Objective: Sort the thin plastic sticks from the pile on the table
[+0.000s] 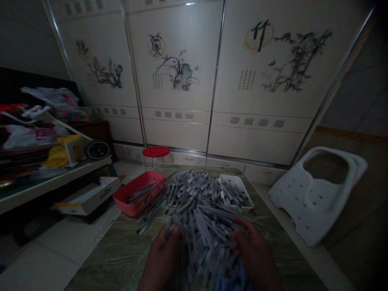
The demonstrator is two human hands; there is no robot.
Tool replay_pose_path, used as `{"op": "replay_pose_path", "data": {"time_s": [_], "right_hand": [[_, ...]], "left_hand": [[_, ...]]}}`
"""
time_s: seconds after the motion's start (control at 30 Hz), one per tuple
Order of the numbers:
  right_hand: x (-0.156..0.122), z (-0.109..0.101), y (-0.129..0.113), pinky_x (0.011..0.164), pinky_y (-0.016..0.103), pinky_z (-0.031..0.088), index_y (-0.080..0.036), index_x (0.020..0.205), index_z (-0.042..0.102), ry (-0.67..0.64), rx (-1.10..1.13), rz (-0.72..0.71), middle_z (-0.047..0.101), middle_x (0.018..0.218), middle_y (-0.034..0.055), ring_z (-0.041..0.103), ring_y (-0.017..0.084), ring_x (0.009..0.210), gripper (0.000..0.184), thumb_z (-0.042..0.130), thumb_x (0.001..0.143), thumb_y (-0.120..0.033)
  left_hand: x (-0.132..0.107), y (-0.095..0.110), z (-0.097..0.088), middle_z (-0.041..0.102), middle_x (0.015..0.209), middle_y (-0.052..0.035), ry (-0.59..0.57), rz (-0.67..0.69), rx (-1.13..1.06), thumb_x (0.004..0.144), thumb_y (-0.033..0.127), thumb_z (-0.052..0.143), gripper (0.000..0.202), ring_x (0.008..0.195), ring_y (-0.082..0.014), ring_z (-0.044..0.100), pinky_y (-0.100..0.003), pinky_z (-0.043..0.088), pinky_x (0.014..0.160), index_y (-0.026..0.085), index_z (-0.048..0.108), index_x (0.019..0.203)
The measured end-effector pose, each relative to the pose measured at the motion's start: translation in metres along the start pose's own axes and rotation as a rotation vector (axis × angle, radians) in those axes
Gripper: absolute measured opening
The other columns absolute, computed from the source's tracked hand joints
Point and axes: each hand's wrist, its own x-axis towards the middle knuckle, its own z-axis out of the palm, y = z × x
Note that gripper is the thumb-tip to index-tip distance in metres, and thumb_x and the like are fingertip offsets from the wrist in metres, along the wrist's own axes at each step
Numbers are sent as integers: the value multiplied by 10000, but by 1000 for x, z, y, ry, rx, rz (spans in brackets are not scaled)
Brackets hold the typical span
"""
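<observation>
A large heap of thin grey pens (197, 210) covers the middle of a wood-grain table (121, 250). My left hand (163, 252) rests at the heap's near left edge, fingers curled round one or two upright pens. My right hand (253, 250) lies on the heap's near right side, fingers bent down into the pens. A red tray (138, 194) with a few pens sits left of the heap. A white tray (235, 192) with pens sits at its right.
A white perforated plastic seat (318, 194) leans at the right wall. A red-lidded stool (157, 152) stands behind the table. A cluttered shelf (51, 173) and a cardboard box (87, 196) are at the left. Painted wardrobe doors (178, 72) fill the back.
</observation>
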Motion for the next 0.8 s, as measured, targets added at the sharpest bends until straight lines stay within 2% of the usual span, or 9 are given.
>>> {"op": "replay_pose_path", "data": {"time_s": [0.13,0.27,0.4,0.5,0.57,0.63,0.7,0.8], "right_hand": [[-10,9,-2,522,301,480,-165,1265,684,-21,-64,-18,746,740,14,652,205,557,528,634,860,-500],[-25,23,-4,490,285,429,-169,1203,715,-89,-125,-88,713,705,0,635,185,513,479,605,894,-518],[-32,31,-3,486,280,420,-170,1214,705,-218,-137,-52,705,717,2,640,179,510,469,605,900,-504],[-33,36,1,484,285,425,-176,1176,715,-239,-113,-54,708,717,11,636,177,485,457,609,893,-520],[-35,39,3,478,285,424,-183,1145,725,-223,-100,-65,701,692,7,632,175,468,446,620,885,-529],[-37,42,4,479,285,434,-183,1145,725,-225,-88,-54,704,689,6,625,173,463,450,630,878,-532],[-39,44,5,482,284,439,-177,1156,722,-232,-78,-41,711,700,11,619,172,471,461,628,878,-533],[-42,44,6,500,290,439,-168,1152,734,-250,-91,-68,711,695,17,628,180,486,472,629,882,-540]], "left_hand": [[1,3,-8,732,754,-17,11,10,32,773,645,772,621,493,-138,494,-253,361,491,166,742,1167],[-1,3,-7,811,942,-70,25,-9,-63,733,523,873,606,583,-164,608,-268,463,560,175,760,1216],[-4,10,-5,830,1100,-92,46,-51,-173,744,400,912,561,806,-214,735,-278,551,718,217,767,1253],[-7,14,-5,803,1248,-108,23,-87,-275,783,369,899,608,1049,-264,767,-302,571,836,263,718,1354],[-8,14,-6,742,1394,-98,-39,-106,-340,815,367,881,592,1256,-266,703,-325,547,978,303,702,1375],[-9,13,-6,666,1508,-73,-116,-127,-359,841,374,861,505,1430,-248,574,-342,456,1136,318,733,1326],[-9,11,-6,620,1560,-61,-140,-134,-344,860,385,843,421,1510,-243,479,-377,349,1239,307,767,1267],[-9,10,-6,602,1575,-67,-121,-103,-342,888,401,815,417,1529,-257,450,-452,248,1299,299,755,1287]]}}
